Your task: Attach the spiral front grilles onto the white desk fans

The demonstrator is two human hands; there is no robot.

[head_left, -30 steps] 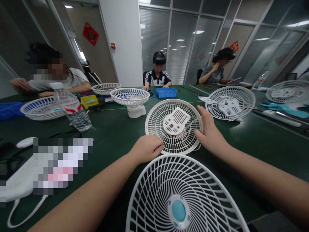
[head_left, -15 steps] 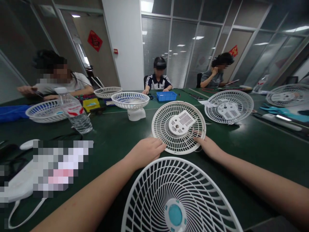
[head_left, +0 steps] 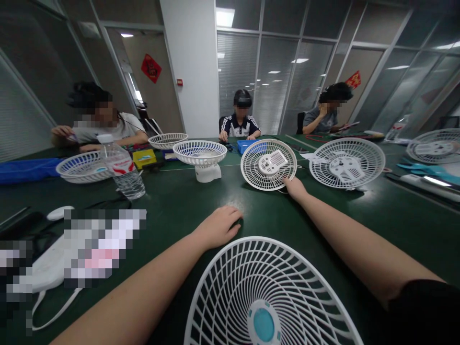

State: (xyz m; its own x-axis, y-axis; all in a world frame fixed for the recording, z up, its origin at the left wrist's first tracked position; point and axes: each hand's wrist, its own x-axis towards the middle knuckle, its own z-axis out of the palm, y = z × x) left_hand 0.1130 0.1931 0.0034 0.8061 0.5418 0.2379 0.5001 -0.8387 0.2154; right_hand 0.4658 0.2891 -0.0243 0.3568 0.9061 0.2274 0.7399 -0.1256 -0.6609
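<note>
My right hand (head_left: pixel 295 188) grips the lower right rim of a white fan back cover (head_left: pixel 273 163) with a slotted motor housing at its middle. The cover stands tilted, facing me, farther out on the table. My left hand (head_left: pixel 218 226) lies on the green tabletop, holding nothing, its fingers loosely bent and stretched forward. Right in front of me, between my forearms, is a white fan front grille (head_left: pixel 264 324) with swirling ribs and a teal centre disc. Its near edge is cut off by the picture.
A fan head on a white base (head_left: pixel 200 153) stands beyond my left hand. Another fan back cover (head_left: pixel 347 163) leans at the right. A water bottle (head_left: pixel 124 167) and a yellow box (head_left: pixel 144 158) are at the left. Three people sit across the table (head_left: pixel 172 201), one by a blue bin (head_left: pixel 247 146).
My right hand has pushed the fan back cover away from me, farther across the table. My left hand has let go of its rim and stayed behind on the tabletop.
</note>
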